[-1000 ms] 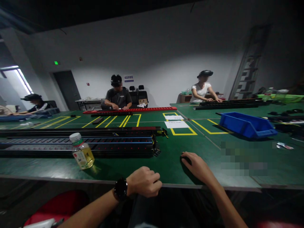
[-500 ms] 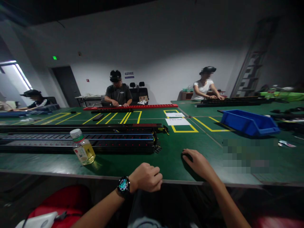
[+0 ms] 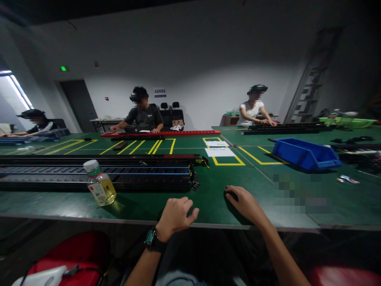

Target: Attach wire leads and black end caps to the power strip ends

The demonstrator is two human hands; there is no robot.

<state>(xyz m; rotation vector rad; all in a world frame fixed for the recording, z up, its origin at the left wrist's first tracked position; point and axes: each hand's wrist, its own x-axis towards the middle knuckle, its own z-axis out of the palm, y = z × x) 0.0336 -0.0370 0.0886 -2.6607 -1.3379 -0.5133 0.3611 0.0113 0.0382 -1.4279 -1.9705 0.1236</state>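
Note:
My left hand point(image 3: 177, 215), with a watch point(image 3: 150, 237) on its wrist, is at the front edge of the green table point(image 3: 208, 210). Its fingers are curled and the thumb stands apart; nothing shows in it. My right hand point(image 3: 242, 202) rests on the table top, fingers loosely bent, with a gap between thumb and fingers and no object visible there. To the left stands a bottle of yellow drink point(image 3: 101, 188) with a white cap, in front of long black rails point(image 3: 154, 180).
A blue bin point(image 3: 305, 155) sits at the right, beyond white papers point(image 3: 220, 152). Across the table, one person point(image 3: 145, 115) works at a red rail point(image 3: 190, 132) and another point(image 3: 253, 111) at black rails. A third person point(image 3: 37, 123) is at far left.
My left hand has turned and lifted slightly, its thumb now spread from the fingers. The dark-shirted person has reached an arm out to the left. The view has shifted slightly.

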